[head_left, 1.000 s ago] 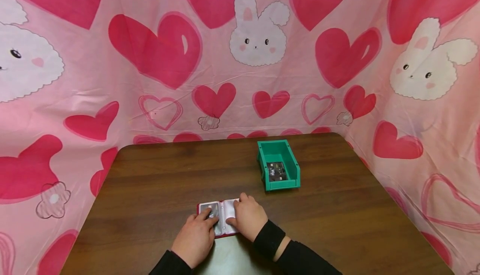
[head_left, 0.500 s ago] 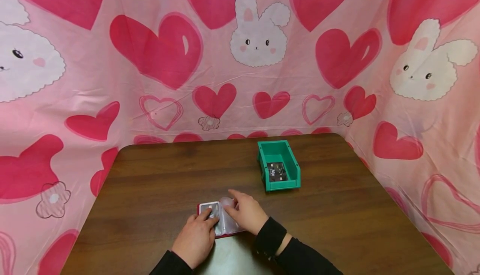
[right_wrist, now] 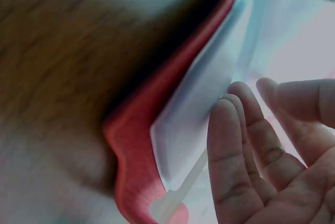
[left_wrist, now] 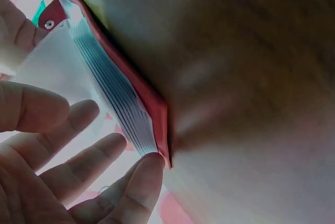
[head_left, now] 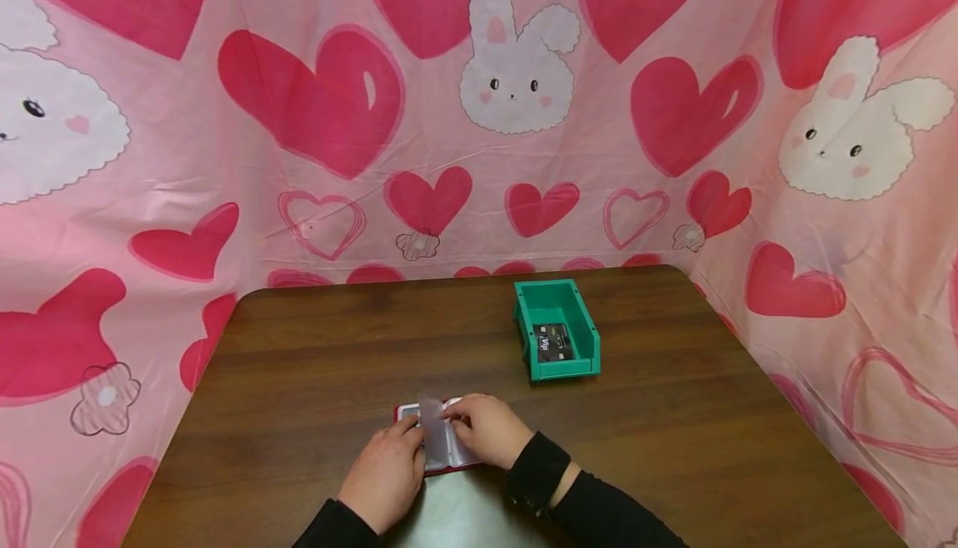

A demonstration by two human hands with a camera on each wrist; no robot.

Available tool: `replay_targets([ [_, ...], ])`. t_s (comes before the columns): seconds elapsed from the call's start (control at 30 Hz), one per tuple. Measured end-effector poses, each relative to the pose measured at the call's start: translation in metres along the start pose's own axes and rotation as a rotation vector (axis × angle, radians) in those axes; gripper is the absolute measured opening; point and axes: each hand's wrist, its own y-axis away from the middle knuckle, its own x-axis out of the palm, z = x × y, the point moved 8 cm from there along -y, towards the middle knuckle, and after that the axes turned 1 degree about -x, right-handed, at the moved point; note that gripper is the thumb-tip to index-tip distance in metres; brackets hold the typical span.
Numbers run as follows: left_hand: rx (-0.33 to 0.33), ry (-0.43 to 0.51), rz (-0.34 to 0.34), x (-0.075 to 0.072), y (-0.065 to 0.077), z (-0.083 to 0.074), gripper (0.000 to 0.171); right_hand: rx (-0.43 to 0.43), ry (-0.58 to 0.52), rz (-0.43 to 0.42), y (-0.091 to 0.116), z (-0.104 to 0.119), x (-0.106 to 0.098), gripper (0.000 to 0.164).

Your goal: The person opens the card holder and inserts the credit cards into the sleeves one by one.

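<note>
A card holder with a red cover [right_wrist: 138, 156] lies spread open on the table. Its stack of clear sleeves [left_wrist: 112, 90] shows edge-on in the left wrist view. One transparent page [head_left: 432, 431] stands up from the spine between both hands. My left hand [head_left: 385, 471] rests at the left half, fingertips at the page edges and cover corner. My right hand [head_left: 494, 431] is over the right half, index finger reaching to the raised page. In the right wrist view the right hand's fingers [right_wrist: 225, 150] are extended beside the white inner page [right_wrist: 193, 114].
A green bin [head_left: 528, 307] stands farther back on the right, with a black card marked "Vip" [head_left: 554, 343] inside. The brown wooden table [head_left: 314, 348] reaches a pink curtain [head_left: 427, 140] with hearts and rabbits behind it.
My right hand has lifted a clear page and swung it leftward, so it covers much of the left half. My left hand's fingers have drawn slightly back; the bin has not moved.
</note>
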Motion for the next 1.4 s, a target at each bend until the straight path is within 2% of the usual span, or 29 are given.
replay_targets([
  [0.13,-0.021,-0.015,-0.037,-0.008,0.000,0.002,0.017,-0.074,0.108,-0.007,0.001,0.008,0.002,0.020],
  [0.3,-0.101,-0.042,-0.049,-0.014,-0.003,0.010,0.011,-0.077,0.159,0.024,0.000,0.009,0.007,0.022],
  [0.4,-0.114,-0.062,-0.072,-0.016,-0.004,0.012,0.012,-0.064,0.164,0.037,-0.001,0.007,0.010,0.023],
  [0.5,-0.062,-0.067,-0.090,-0.013,-0.005,0.005,0.012,-0.058,0.171,0.046,-0.001,0.006,0.012,0.025],
  [0.67,0.128,-0.022,-0.102,-0.005,-0.004,-0.016,0.010,-0.044,0.168,0.059,0.001,0.007,0.013,0.027],
  [0.77,0.202,-0.006,-0.089,0.001,-0.002,-0.025,0.014,-0.027,0.151,0.054,0.001,0.006,0.011,0.029],
  [1.03,0.220,-0.082,0.034,0.015,-0.002,-0.032,0.022,0.056,0.129,-0.007,0.000,-0.004,0.004,0.026],
  [1.2,0.215,-0.118,0.098,0.018,0.001,-0.034,0.024,0.093,0.124,-0.001,0.000,-0.007,0.003,0.024],
  [1.4,0.203,-0.133,0.112,0.021,0.001,-0.033,0.025,0.101,0.102,0.009,0.000,-0.010,-0.005,0.023],
])
